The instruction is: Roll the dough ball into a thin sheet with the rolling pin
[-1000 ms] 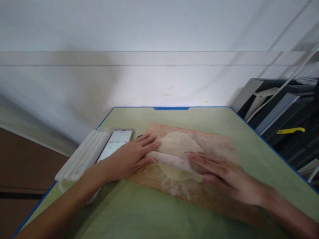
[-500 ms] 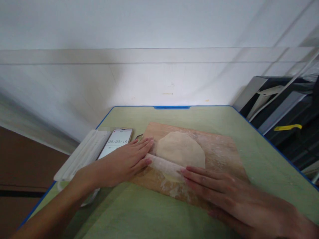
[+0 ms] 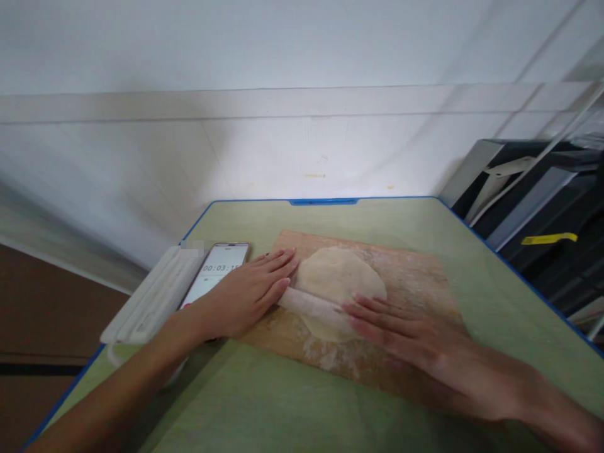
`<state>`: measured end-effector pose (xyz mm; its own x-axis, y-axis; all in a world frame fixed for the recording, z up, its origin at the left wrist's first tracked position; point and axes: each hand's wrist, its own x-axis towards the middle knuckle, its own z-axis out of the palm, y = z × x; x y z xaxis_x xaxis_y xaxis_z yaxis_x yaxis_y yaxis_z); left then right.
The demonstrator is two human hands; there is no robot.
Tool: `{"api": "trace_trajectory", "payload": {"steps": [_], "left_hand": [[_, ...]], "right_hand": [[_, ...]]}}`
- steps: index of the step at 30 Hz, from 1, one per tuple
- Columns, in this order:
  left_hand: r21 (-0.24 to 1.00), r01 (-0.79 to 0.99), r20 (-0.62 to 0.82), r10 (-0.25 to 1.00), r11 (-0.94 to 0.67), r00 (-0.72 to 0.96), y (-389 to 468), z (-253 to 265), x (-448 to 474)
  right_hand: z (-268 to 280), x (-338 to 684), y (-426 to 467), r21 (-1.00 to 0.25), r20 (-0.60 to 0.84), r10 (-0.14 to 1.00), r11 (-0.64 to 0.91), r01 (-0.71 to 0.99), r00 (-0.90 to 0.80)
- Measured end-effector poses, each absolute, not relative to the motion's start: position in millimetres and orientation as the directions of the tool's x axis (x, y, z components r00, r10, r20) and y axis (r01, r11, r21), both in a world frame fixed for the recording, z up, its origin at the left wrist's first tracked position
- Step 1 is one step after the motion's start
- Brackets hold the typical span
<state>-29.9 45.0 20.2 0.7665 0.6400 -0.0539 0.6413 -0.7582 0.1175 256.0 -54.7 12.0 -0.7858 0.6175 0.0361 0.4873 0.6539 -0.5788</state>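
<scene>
A green table (image 3: 226, 402) is backed by a pale wall (image 3: 283, 151). Between the left hand (image 3: 250, 292) and the right hand (image 3: 406, 336), a flour-dusted rolling pin (image 3: 314, 307) is laid across a thin dough sheet (image 3: 337, 274) on a wooden board (image 3: 415, 283). Both hands are laid unclenched over the pin's ends, fingers extended. The dough is judged soft and easily torn, best lifted by its edge beyond the hands; the pin, apparently stiff and light, is best pressed at both ends.

Wide view from person's head, above near side of green table (image 3: 377, 217), facing forward and down; wall (image 3: 268, 151) fills 12 o'clock, rolling pin (image 3: 315, 306) and floured board (image 3: 422, 286) closer, near 6 o'clock.
</scene>
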Motion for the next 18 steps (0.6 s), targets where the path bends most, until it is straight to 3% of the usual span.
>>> {"api": "trace_trajectory", "payload": {"steps": [3,6,13,18], "left_hand": [[0.096,0.630,-0.093,0.623,-0.771,0.777,43,26,-32],[0.075,0.637,-0.079,0.632,-0.767,0.771,40,27,-31],[-0.021,0.636,-0.050,0.636,-0.771,0.770,52,17,-20],[-0.106,0.534,-0.100,0.543,-0.839,0.834,77,16,-4]], "right_hand": [[24,245,-57,-0.644,-0.037,0.445,0.674,0.362,-0.895],[31,239,-59,-0.690,-0.050,0.382,0.655,0.308,-0.923],[36,243,-43,-0.617,-0.028,0.464,0.689,0.381,-0.885],[31,227,-27,-0.495,-0.078,0.634,0.645,0.582,-0.769]]}}
